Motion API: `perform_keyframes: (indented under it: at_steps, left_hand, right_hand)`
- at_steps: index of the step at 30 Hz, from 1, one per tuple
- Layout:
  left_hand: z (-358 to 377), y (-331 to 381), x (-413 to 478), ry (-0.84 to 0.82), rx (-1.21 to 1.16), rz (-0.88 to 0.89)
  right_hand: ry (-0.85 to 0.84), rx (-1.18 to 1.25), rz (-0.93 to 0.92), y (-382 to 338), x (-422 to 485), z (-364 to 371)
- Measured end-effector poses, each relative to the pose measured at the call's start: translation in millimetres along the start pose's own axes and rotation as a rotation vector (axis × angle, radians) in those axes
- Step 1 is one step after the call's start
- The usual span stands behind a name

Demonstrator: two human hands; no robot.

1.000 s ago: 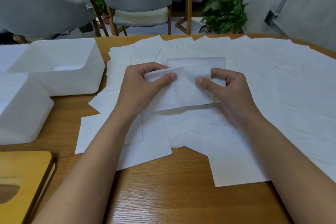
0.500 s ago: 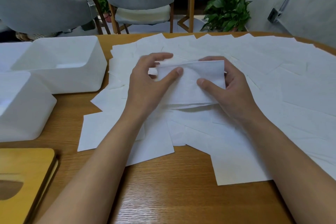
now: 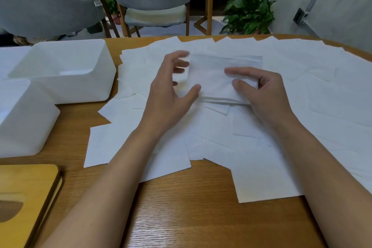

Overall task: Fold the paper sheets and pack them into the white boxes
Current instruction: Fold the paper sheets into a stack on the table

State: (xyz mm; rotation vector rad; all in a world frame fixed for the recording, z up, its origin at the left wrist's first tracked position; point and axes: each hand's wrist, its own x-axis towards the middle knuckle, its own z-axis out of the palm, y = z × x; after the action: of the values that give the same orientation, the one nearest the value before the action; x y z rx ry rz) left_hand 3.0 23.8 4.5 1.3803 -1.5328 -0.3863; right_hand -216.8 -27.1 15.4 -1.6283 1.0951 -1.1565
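1. Since half a second ago the left hand [image 3: 169, 96] has let go of the folded sheet [image 3: 213, 80]. Its fingers [image 3: 181, 64] are now released and spread, blurred, just left of the sheet's edge.
2. Well left of those fingers, the rear white box [image 3: 80, 90] and the near white box [image 3: 26, 127] stand on the surface [image 3: 181, 217].
3. Between both hands, the folded sheet lies on the loose sheets [image 3: 251, 171].
4. The right hand [image 3: 263, 94] grasps the sheet's right end, with the thumb on top and the fingers [image 3: 239, 70] curled round it.
5. More loose sheets spread out to the right of these fingers.
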Motion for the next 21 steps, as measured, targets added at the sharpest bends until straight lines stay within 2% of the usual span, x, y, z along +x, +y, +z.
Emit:
perform_keyframes:
  at_steps: [3, 7, 10, 17, 21]
  left_hand:
    - [-2, -9, -2, -0.151, 0.152, 0.111]
    - [-5, -20, -2, -0.356, 0.234, 0.142]
    - [0, -24, -3, -0.302, 0.254, 0.152]
    - [19, -25, -4, -0.096, 0.345, 0.344]
    - [12, -5, -7, 0.005, 0.196, 0.299]
  right_hand:
    - [0.111, -0.002, 0.013, 3, 4, -2]
    - [0.124, -0.011, 0.013, 6, 5, -2]
    - [0.099, -0.016, -0.006, 8, 6, -1]
    - [0.023, 0.003, -0.035, 8, 5, -1]
    - [-0.074, 0.012, -0.099, 1, 0, -2]
